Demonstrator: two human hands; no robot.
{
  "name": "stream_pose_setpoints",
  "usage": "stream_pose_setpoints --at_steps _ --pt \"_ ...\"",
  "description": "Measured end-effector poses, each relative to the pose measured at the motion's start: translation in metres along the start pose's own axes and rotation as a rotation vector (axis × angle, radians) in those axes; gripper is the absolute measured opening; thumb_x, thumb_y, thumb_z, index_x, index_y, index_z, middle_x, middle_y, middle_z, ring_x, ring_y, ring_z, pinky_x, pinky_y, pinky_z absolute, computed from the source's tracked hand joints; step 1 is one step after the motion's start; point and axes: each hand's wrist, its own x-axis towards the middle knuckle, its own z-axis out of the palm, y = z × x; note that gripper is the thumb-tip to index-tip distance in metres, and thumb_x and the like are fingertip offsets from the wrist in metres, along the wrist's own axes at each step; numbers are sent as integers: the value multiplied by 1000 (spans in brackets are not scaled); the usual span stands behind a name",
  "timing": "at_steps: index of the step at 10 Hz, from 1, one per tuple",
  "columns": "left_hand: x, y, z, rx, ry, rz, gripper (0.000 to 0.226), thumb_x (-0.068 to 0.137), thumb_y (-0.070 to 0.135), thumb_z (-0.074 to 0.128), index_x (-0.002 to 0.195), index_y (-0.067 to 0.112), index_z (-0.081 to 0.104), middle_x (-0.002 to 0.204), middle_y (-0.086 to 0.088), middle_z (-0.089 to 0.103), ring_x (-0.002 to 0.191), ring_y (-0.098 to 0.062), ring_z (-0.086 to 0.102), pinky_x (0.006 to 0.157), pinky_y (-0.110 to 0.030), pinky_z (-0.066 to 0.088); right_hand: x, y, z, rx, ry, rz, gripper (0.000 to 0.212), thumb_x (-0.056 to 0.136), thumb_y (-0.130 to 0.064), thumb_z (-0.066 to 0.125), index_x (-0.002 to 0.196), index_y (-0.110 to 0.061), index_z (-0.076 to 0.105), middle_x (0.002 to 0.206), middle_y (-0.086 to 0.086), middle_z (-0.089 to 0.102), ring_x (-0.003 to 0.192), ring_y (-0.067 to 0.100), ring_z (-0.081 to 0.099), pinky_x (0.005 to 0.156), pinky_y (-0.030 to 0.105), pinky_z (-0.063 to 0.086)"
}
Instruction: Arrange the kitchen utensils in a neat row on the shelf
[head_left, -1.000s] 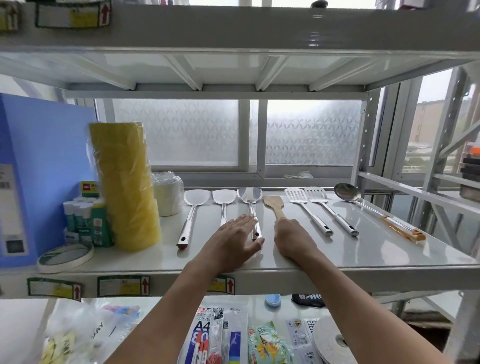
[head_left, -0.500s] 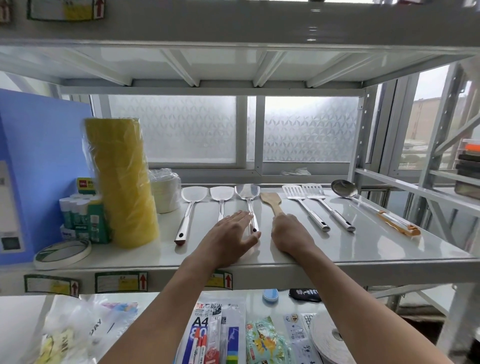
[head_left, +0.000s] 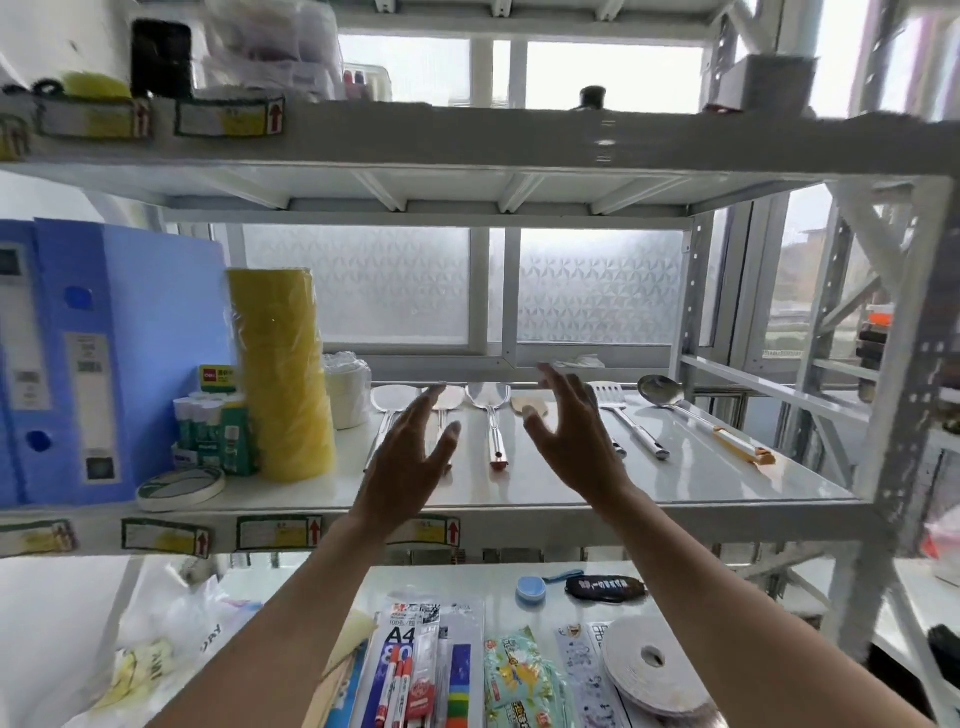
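utensils (head_left: 492, 422) lie in a row on the shelf (head_left: 675, 483), behind both raised hands. left hand (head_left: 410, 467) and right hand (head_left: 576, 441) are spread, holding nothing. below them a pack reads "a4" (head_left: 401, 635).

Both bare forearms reach up and forward from the near edge of the scene, angling in toward each other. The left hand (head_left: 410, 457) is raised with its fingers spread and slightly curled, palm facing right and away, gripping nothing. The right hand (head_left: 574, 436) sits just right of it and a little higher, fingers fanned and pointing up, thumb toward the left hand, palm turned left. A clear gap separates the two hands. Both look blurred.
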Motion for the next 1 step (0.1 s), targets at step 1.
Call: stream_pose_setpoints --at_steps 1 --pt "-12 29 -31 -111 48 -14 61 102 46 47 155 27 26 158 0 41 143 -18 41 117 -41 37 -2 -31 -31 45 48 -119 70 92 -33 61 153 -20 28 148 5 42 133 17 40 106 29 35"
